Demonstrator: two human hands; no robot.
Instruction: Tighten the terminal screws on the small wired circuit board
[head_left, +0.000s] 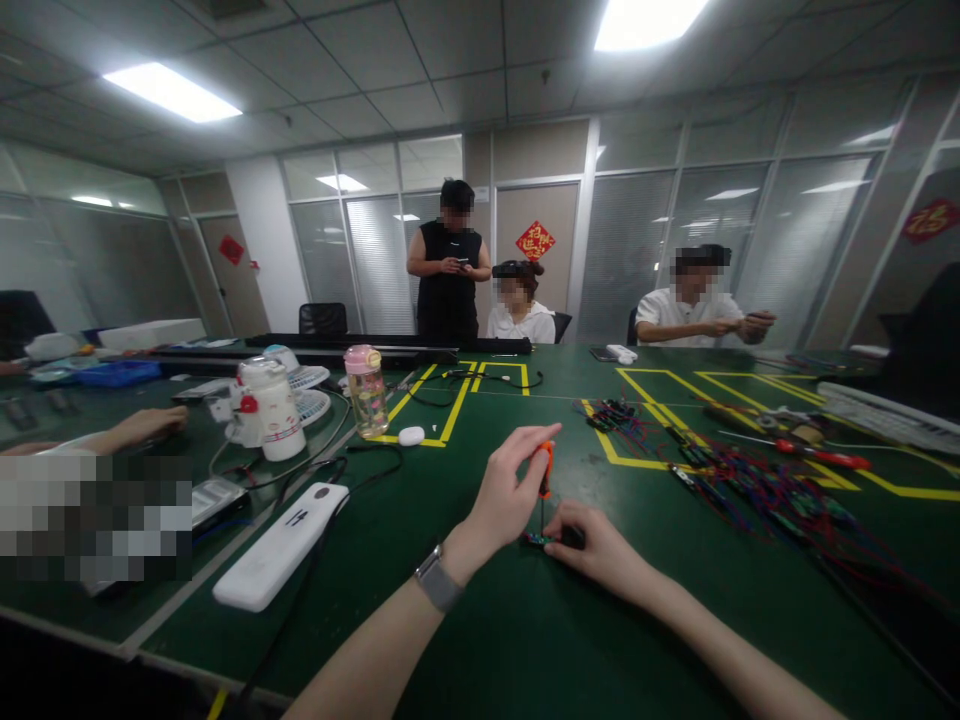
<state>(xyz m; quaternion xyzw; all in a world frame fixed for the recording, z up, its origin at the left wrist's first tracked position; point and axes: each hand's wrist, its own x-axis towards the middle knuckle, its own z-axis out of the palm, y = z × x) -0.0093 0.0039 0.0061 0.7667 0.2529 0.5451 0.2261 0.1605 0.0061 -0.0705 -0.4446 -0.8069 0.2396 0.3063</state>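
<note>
Hands: left hand pinches the orange-handled small screwdriver upright, tip down; right hand presses the small dark circuit module onto the green bench. I judge the module light, stiff and fragile, best gripped by its edges; the screwdriver's slim handle may slip.

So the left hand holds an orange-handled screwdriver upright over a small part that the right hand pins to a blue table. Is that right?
Not quite: the table is green, not blue. The head view shows the left hand holding the orange-handled screwdriver upright over the small part that the right hand pins down.
</note>
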